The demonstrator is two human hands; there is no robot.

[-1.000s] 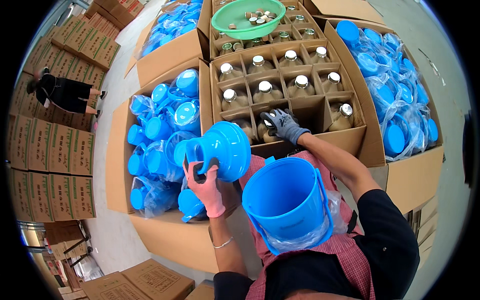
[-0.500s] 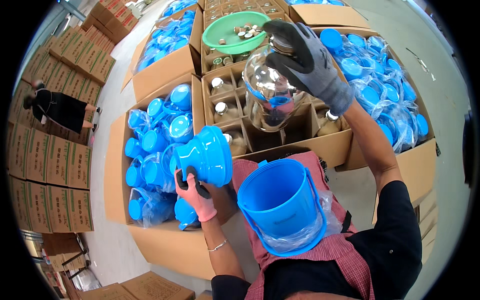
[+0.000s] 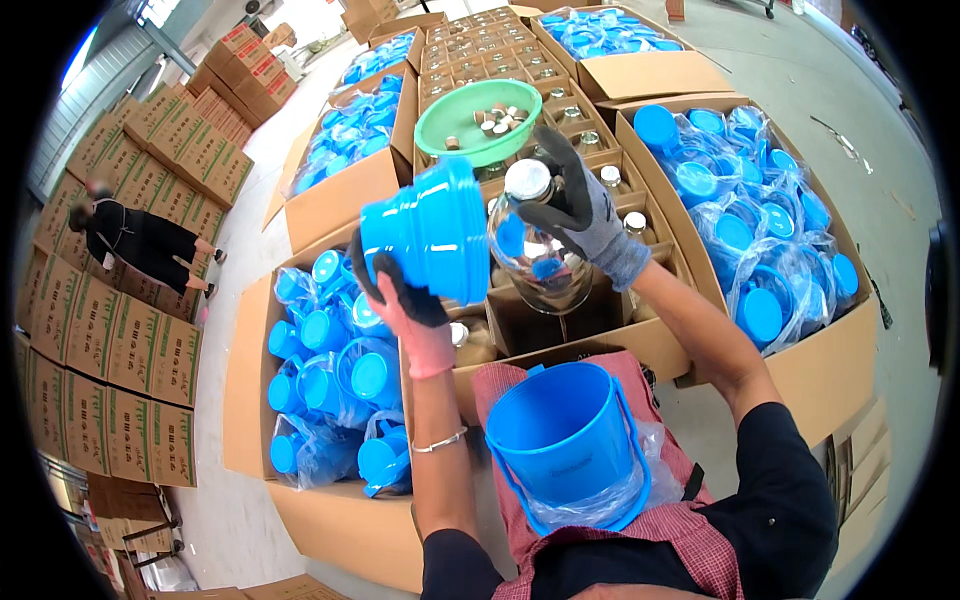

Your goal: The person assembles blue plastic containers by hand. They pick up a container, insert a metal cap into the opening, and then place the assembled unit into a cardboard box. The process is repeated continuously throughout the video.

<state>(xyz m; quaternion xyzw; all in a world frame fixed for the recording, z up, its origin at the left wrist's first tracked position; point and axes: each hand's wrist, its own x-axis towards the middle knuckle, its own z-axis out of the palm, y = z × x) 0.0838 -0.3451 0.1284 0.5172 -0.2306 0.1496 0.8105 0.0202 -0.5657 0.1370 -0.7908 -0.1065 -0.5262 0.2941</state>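
Evidently, the right hand grips the capped glass bottle by its neck, at twelve o'clock from the blue bucket; the left hand clasps the flared blue piece, at the bottle's nine o'clock. Likely slippery and breakable, the bottle suits neck holding. The divided carton's edges lie beneath; open air extends toward six o'clock.

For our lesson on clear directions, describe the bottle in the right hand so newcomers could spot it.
At centre is a divided carton. Over its near end, the gray-gloved right hand grips a clear glass bottle near its white cap. Unlike the bottles standing in the carton, this one is held above.
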